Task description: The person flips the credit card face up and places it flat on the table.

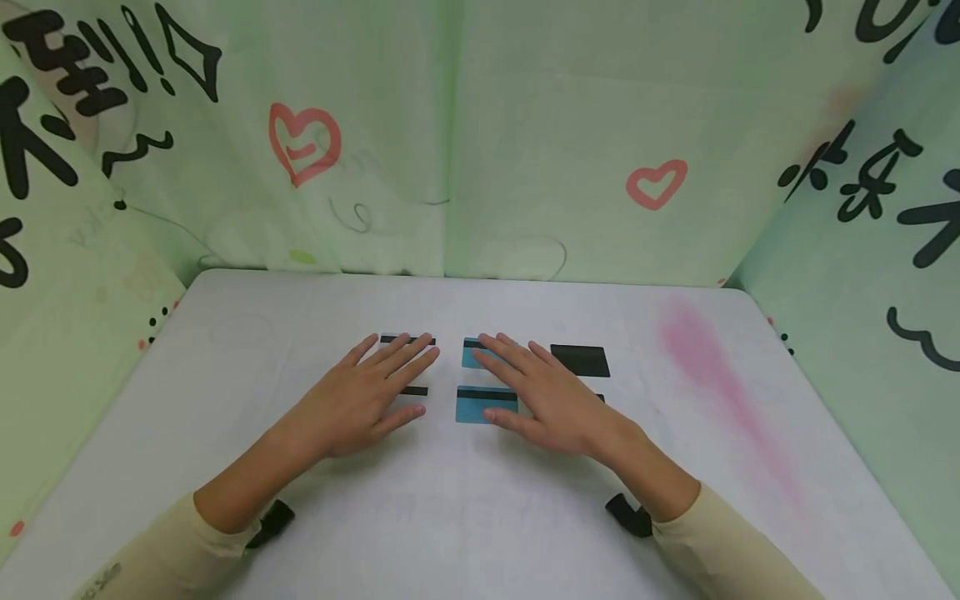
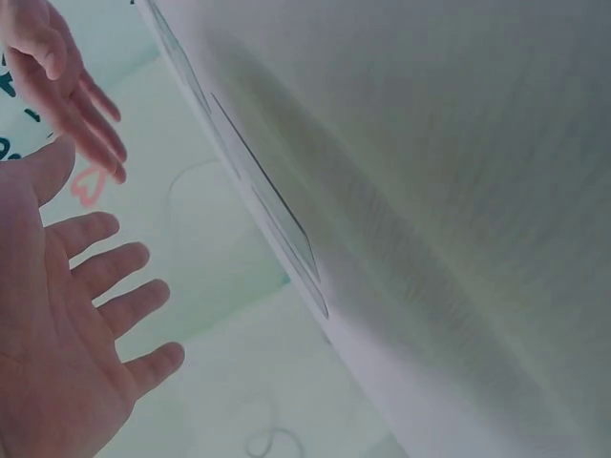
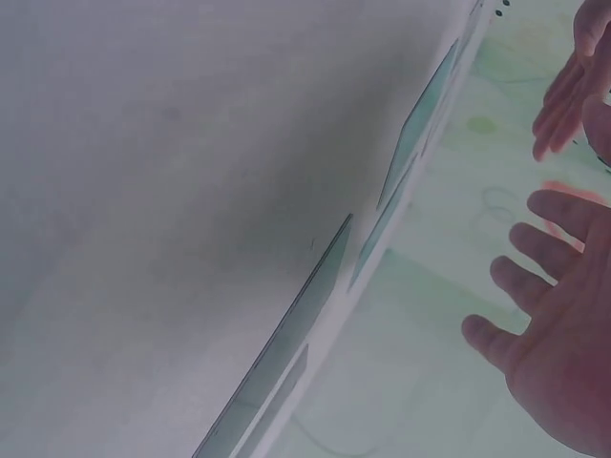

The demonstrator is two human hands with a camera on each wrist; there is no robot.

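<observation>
My left hand (image 1: 367,400) hovers palm down with fingers spread over the left pair of cards. Of these, a back card (image 1: 388,339) and a front card (image 1: 416,391) show mainly their black stripes; the hand hides the rest. My right hand (image 1: 551,400), also spread and holding nothing, partly covers a back blue card (image 1: 470,357) and overlaps a corner of the front blue card (image 1: 472,411), both black-striped. A black card (image 1: 583,361) lies beyond it. Only a dark corner of another card (image 1: 601,397) shows beside the right hand. Both wrist views show a gap between palms and table.
The cards lie on a white table (image 1: 465,517) with a pink smear (image 1: 720,383) on its right side. Pale green cloth walls (image 1: 555,125) with hearts and black lettering stand behind and at both sides. Black straps (image 1: 272,523) sit at both wrists.
</observation>
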